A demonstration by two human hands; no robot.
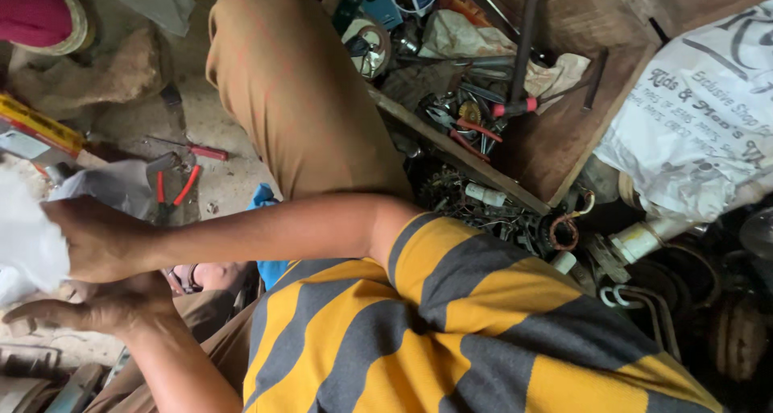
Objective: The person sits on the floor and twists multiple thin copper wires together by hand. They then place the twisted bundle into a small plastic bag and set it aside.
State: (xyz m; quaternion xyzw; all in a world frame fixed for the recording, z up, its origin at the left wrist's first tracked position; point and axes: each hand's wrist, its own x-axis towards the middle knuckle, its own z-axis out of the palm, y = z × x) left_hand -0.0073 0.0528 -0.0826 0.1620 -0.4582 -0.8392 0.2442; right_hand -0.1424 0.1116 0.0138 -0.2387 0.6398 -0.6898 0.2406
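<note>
White plastic bag sits at the far left of the head view, clutched in the person's hand, fingers closed on its crumpled edge. Which hand that is cannot be told for sure; it appears to be the right. The other hand lies just beneath, fingers spread flat and apart. Red-handled pliers rest on the floor just beyond, and a wooden box of tools stands well apart.

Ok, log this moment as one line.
right hand: gripping white crumpled sheet | left hand: open, just beneath | nearby: red-handled pliers on floor
</note>
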